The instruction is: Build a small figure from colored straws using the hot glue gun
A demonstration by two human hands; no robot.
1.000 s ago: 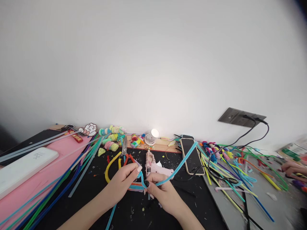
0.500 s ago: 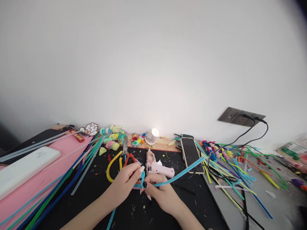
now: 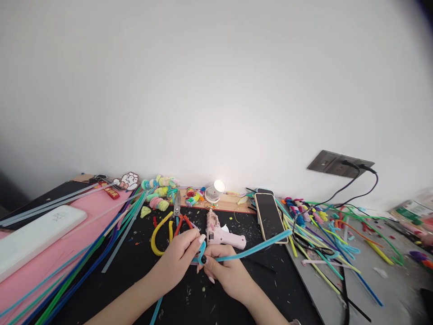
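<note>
My left hand point(image 3: 178, 258) and my right hand point(image 3: 227, 273) meet over a black mat point(image 3: 142, 271), both closed on a light blue pipe cleaner point(image 3: 252, 249). The pipe cleaner is bent into a small loop between my fingertips, and its free end runs right toward a phone point(image 3: 269, 216). My left fingers also pinch a small bundle of coloured pipe cleaner pieces under the loop. A pink glue gun point(image 3: 221, 234) lies just behind my hands.
Long coloured pipe cleaners point(image 3: 101, 243) fan across the left, beside a pink board point(image 3: 67, 243) and a white case point(image 3: 34, 234). Scissors point(image 3: 176, 206), a yellow curved piece point(image 3: 157, 230) and fuzzy coils point(image 3: 157, 194) lie behind. More pipe cleaners point(image 3: 324, 239) and cables clutter the grey table at right.
The free end of the blue pipe cleaner has swung down from over the phone to near the mat. The loop between my fingers has tightened. A person's hand at far right has gone.
</note>
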